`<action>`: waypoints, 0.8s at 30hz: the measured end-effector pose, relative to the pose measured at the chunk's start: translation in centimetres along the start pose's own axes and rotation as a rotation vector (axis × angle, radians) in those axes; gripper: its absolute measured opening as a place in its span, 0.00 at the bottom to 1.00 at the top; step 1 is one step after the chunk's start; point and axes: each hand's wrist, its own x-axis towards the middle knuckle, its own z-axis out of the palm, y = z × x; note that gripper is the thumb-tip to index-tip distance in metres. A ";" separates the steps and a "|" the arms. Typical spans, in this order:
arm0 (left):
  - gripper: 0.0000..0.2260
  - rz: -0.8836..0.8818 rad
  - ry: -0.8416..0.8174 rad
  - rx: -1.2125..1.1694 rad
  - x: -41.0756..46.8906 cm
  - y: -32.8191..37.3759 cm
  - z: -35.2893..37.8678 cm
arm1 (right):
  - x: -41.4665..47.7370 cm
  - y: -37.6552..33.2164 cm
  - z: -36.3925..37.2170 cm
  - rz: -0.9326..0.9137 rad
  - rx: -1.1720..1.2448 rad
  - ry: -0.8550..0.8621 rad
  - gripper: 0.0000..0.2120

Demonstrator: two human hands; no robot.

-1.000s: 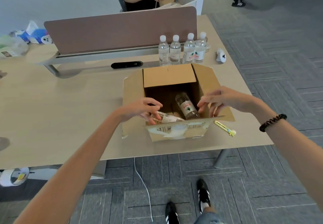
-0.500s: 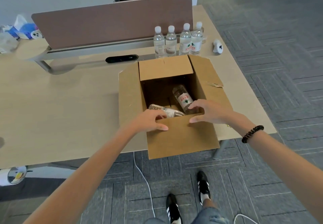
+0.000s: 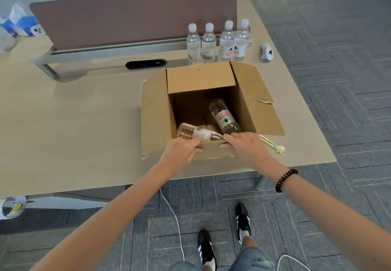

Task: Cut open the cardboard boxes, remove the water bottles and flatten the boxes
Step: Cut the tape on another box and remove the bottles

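Light wood desk (image 3: 63, 122) fills the middle of the frame, grey carpet below and right; open brown cardboard box (image 3: 156, 112) sits at the desk's lower edge, centre frame, all flaps folded out.

Key relation: two clear plastic water bottles lie on their sides on the box floor, directly above both hands in the frame, just past the fingertips; left lying bottle (image 3: 198, 132) has its long axis nearly left-right, base to the left, neck end to the right; right lying bottle (image 3: 224, 117) runs diagonally, base upper left, neck end lower right; both caps hidden behind the near flap (image 3: 211, 150).

Left hand (image 3: 179, 152): fingers curled over the near flap's top edge, thumb on its outer face, gripping it; sits right below the left lying bottle's body.
Right hand (image 3: 245, 145): fingers hooked over the same edge, thumb under, also gripping the flap; nearer the diagonal bottle, neck ends of both close to its fingertips.

Judgement: each hand lets go and reaches up-frame for its nearer bottle; neither bottle is touched as far as I can tell.

Four upright clear water bottles (image 3: 218, 42) stand above the box; yellow utility knife (image 3: 273, 144) lies just right of the right hand.
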 end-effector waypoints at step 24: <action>0.20 0.082 0.078 -0.052 -0.4 -0.3 -0.1 | -0.3 0.8 1.1 -0.039 0.197 0.135 0.21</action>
